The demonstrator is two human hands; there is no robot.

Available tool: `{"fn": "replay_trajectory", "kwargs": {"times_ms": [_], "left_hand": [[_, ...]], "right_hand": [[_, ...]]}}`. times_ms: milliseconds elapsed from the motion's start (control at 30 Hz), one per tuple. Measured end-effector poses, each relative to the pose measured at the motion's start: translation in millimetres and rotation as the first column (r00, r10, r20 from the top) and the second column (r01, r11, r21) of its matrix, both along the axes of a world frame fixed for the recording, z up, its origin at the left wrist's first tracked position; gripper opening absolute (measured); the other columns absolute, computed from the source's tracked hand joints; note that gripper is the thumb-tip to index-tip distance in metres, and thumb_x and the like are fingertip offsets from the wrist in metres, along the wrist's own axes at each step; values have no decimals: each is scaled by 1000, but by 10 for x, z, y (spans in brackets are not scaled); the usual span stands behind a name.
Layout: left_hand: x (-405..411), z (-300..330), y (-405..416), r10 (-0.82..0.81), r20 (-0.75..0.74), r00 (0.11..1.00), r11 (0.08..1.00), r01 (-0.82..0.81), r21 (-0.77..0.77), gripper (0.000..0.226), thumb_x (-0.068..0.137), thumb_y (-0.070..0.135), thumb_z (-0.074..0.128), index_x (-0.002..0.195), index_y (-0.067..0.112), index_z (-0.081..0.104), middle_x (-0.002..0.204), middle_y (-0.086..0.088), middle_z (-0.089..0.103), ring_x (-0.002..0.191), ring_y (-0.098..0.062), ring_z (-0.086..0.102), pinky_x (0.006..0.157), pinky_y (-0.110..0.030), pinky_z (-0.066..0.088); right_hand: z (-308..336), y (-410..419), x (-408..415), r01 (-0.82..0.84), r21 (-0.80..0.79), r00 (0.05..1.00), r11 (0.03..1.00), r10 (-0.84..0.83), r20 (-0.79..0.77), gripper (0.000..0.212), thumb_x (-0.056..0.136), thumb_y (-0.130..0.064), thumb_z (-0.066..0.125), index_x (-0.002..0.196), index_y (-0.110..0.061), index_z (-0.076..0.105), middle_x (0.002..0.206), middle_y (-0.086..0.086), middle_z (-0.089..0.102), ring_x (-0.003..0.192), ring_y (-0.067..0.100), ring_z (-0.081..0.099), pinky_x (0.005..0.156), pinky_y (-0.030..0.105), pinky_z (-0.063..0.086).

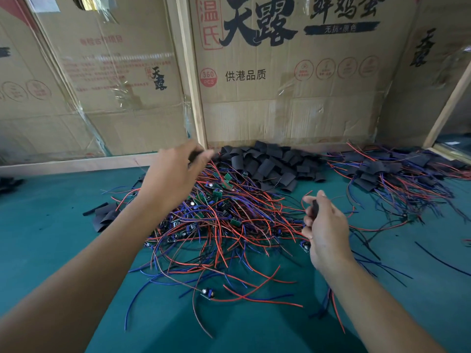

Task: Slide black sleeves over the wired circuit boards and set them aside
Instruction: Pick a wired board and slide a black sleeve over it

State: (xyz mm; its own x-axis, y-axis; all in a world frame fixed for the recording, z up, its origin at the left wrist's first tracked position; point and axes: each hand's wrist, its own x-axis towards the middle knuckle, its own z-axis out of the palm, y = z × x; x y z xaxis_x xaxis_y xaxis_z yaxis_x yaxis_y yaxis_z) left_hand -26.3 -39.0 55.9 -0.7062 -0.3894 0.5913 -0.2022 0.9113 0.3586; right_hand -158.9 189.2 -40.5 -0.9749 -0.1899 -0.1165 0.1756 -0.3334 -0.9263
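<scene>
While the left hand (175,171) reaches up-left toward the heap of black sleeves (270,163) against the cardboard wall (280,80), pinching something dark at its fingertips — likely a sleeve, though blurred — the right hand (325,225) hangs nearer, curled round a black sleeve held roughly upright. Bare wired circuit boards (219,215) lie tangled between and just below both hands, red and blue leads fanning toward the person. Sleeved ones (397,169) sit well off to the right on the green table (51,225)
</scene>
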Motion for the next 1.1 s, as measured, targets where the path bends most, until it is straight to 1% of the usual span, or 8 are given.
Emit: {"fn": "replay_trajectory", "kwargs": {"times_ms": [167,233,333,400,500,700,867,1100], "left_hand": [[131,319,132,55,-335,941,968,32,248,30,102,41,50,80,27,64,67,9,71,41,-2,42,41,-15,32],[182,376,166,66,-458,887,883,162,441,29,104,39,48,84,25,65,68,7,71,43,-6,41,41,-20,33],[231,158,281,182,-499,847,395,401,827,37,106,35,45,93,10,68,61,2,60,42,-7,39,37,-16,30],[242,-141,404,215,-412,885,64,408,911,40,104,36,47,99,2,67,62,3,57,42,-3,39,36,-14,32],[253,-542,570,177,-345,922,-197,376,905,39,95,38,59,106,2,66,65,4,57,46,-2,43,39,-13,39],[280,-874,614,96,-390,916,-106,399,911,47,89,50,53,119,15,65,94,8,70,69,-5,54,70,-20,42],[316,-831,581,139,-479,867,-106,494,863,34,91,48,53,107,19,63,89,8,68,53,-6,30,45,-16,31],[345,-810,582,178,-583,793,-89,602,793,23,97,40,52,90,19,58,74,-1,58,45,-8,32,42,-18,29]], "right_hand": [[6,22,37,-71,-7,997,997,71,-36,26,104,-34,50,101,-15,67,70,-1,53,51,9,37,39,20,25],[-3,25,27,-98,3,994,995,98,-56,27,104,-35,48,101,-18,69,71,-1,54,52,9,38,39,20,26],[-48,10,30,-156,16,987,988,156,-35,32,104,-38,48,99,-17,71,70,-2,53,52,8,38,40,19,28],[-85,-11,32,-175,45,984,983,176,-10,34,104,-40,48,97,-18,73,69,-2,46,50,8,33,40,20,27],[-118,-43,22,-199,84,980,976,198,24,38,104,-44,46,96,-17,72,68,-2,41,45,8,27,38,20,24],[-116,-25,48,-338,120,939,934,342,-18,29,100,-47,51,98,-22,65,75,-3,68,49,6,44,38,19,25],[-98,-37,84,-486,82,866,870,492,-85,22,102,-38,51,93,-29,69,86,0,67,54,8,45,37,16,23],[-146,-59,65,-606,-49,795,794,605,-29,34,98,-39,52,107,-13,73,79,0,54,55,6,41,38,15,29]]}}
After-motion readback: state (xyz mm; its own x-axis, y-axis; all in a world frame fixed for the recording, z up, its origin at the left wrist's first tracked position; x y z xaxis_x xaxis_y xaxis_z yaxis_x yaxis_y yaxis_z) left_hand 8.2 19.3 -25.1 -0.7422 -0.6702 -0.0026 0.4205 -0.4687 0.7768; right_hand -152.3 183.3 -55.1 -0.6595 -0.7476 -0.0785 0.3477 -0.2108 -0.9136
